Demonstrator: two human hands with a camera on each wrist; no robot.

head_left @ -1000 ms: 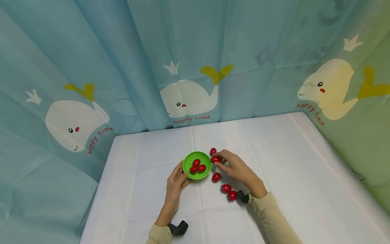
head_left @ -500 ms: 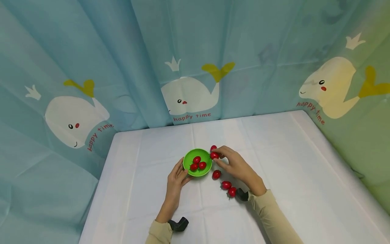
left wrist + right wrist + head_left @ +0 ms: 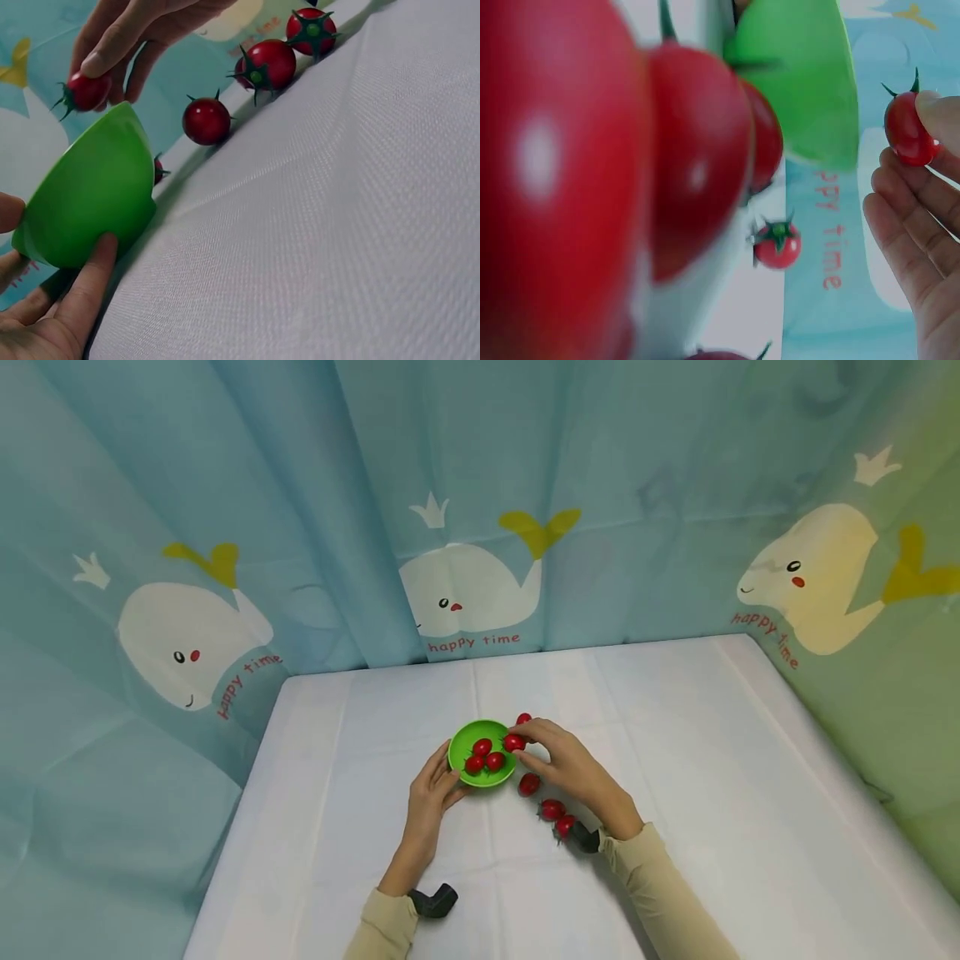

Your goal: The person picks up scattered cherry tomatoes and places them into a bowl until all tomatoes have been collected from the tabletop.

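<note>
My left hand (image 3: 426, 802) grips the green bowl (image 3: 461, 750), with fingers round its left side and the thumb at its near rim. In the left wrist view the bowl (image 3: 90, 199) looks smooth, and one finger presses its underside. Inside it lie three red cherry tomatoes (image 3: 482, 747). Between thumb and fingertips, my right hand (image 3: 566, 764) pinches another cherry tomato (image 3: 513, 742) over the bowl's right rim. Green sepals stick out from that tomato (image 3: 907, 129) in the right wrist view, where it is clear of the bowl's wall.
Several cherry tomatoes lie on the white tablecloth (image 3: 360, 760): one behind the right hand (image 3: 523, 718), one right of the bowl (image 3: 528, 784), and two nearer the right wrist (image 3: 552, 810). A blue curtain with whales (image 3: 472, 589) hangs behind the table.
My right hand has moved left with its cherry tomato, from beside the bowl to over its right rim. My left hand stays on the bowl.
</note>
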